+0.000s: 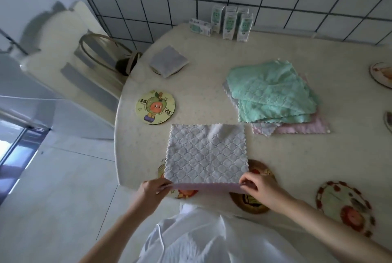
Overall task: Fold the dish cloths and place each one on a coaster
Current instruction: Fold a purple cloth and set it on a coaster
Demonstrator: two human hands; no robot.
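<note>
Open cloth lies flat at table near edge, overlapping two coasters, cloth stack behind-right, bare coaster behind-left, folded cloth on coaster further back, cartons at wall.

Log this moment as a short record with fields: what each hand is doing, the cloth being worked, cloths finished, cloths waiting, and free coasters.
left hand: pinching the near left corner of the grey cloth
right hand: pinching the near right corner
cloth in work: grey cloth, spread flat on the table, near edge lifted
finished: one folded grey cloth on a coaster at the far left
waiting: pile of cloths, green on top, pink beneath
free coaster: cartoon coaster, bare
</note>
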